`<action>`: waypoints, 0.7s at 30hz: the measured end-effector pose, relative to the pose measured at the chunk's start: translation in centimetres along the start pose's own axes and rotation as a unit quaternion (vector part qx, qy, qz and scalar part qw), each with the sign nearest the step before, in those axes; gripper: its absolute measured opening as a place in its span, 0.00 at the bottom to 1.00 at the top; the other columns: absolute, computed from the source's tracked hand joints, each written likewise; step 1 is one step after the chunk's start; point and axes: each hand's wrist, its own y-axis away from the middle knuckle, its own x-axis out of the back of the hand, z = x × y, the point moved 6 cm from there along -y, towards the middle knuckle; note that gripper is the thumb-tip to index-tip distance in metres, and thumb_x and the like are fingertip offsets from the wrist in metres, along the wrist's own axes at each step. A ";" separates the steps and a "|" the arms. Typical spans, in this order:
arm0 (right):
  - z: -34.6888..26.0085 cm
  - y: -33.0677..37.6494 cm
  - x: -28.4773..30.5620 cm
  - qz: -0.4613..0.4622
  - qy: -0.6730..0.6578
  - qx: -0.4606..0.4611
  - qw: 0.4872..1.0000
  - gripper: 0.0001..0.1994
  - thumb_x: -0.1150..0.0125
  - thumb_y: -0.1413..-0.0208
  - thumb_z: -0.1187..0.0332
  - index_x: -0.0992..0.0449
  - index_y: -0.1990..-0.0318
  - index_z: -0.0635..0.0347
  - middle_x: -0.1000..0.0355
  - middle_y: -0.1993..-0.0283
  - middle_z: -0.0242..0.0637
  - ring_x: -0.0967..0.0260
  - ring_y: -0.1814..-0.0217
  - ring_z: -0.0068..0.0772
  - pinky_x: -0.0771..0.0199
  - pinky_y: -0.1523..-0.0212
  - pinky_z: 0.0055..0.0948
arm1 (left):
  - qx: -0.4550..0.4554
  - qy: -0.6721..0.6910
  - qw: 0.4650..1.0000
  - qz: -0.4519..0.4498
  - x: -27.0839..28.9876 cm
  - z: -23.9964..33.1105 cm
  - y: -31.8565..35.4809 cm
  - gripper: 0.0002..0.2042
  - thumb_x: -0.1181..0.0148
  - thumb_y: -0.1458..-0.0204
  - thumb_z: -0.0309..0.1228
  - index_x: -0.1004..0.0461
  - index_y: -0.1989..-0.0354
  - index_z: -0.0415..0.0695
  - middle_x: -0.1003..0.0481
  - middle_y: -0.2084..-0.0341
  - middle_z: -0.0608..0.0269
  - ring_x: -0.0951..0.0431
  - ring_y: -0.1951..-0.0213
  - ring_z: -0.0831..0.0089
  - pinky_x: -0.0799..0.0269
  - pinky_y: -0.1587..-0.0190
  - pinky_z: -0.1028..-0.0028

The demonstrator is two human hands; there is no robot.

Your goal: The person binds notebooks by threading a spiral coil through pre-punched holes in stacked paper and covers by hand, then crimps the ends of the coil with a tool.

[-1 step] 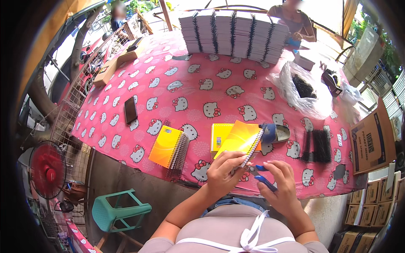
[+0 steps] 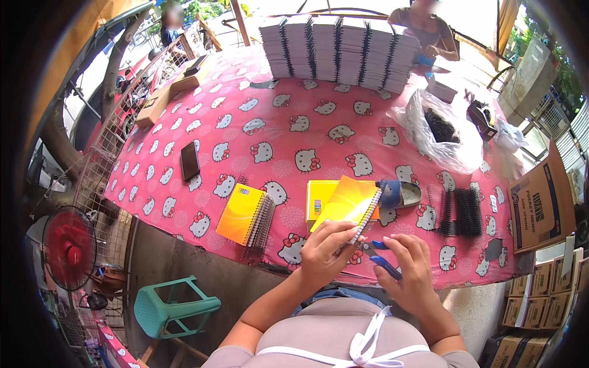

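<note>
My left hand (image 2: 325,251) grips a yellow-and-orange spiral notebook (image 2: 348,201) by its lower bound edge, tilted above the table. In my right hand (image 2: 410,264) is a pair of pliers (image 2: 386,267) with blue handles, spread apart between thumb and fingers. Their jaws are at the bottom end of the notebook's spiral, close to my left fingertips; whether they touch the wire is too small to tell. Another yellow notebook (image 2: 314,210) lies partly under the held one. To the left stands a small stack of yellow spiral notebooks (image 2: 238,213).
Black binding coils (image 2: 461,211) and a dark blue object (image 2: 400,194) lie to the right. Beyond are a plastic bag (image 2: 423,144) of black coils and tall stacks of bound paper (image 2: 337,52). A phone (image 2: 190,162) rests left. Across the table sits a person (image 2: 432,34).
</note>
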 end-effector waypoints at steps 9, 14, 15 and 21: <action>5.3 4.9 -6.9 -0.237 -0.695 -0.347 0.583 0.17 0.43 0.39 0.64 0.28 0.48 0.67 0.27 0.55 0.35 0.31 0.57 0.24 0.31 0.56 0.20 | -0.085 -0.028 0.995 -0.041 0.4 1.0 0.2 0.13 0.30 0.60 0.16 0.23 0.64 0.36 0.22 0.66 0.52 0.21 0.65 0.63 0.24 0.63 0.69; 7.8 5.9 -8.6 -0.075 -0.279 -0.174 0.941 0.20 0.35 0.47 0.65 0.28 0.48 0.64 0.29 0.50 0.45 0.32 0.49 0.41 0.32 0.49 0.35 | 0.088 0.065 0.961 0.254 7.4 -2.1 -0.3 0.09 0.37 0.46 0.23 0.34 0.69 0.44 0.23 0.62 0.55 0.23 0.63 0.73 0.25 0.57 0.72; 9.3 7.2 -9.3 -0.031 -0.126 -0.111 0.985 0.21 0.34 0.49 0.65 0.28 0.48 0.63 0.30 0.49 0.47 0.33 0.47 0.45 0.33 0.47 0.38 | 0.121 0.128 0.929 0.325 9.9 -3.5 -0.1 0.08 0.39 0.45 0.24 0.34 0.68 0.44 0.23 0.63 0.56 0.23 0.63 0.75 0.26 0.56 0.73; 11.6 8.4 -9.7 -0.013 0.023 -0.073 0.997 0.20 0.32 0.52 0.65 0.25 0.52 0.62 0.31 0.47 0.48 0.36 0.41 0.51 0.37 0.39 0.40 | 0.275 0.013 0.861 0.427 21.3 -13.5 10.6 0.07 0.41 0.42 0.27 0.33 0.69 0.41 0.26 0.69 0.65 0.29 0.68 0.84 0.32 0.63 0.81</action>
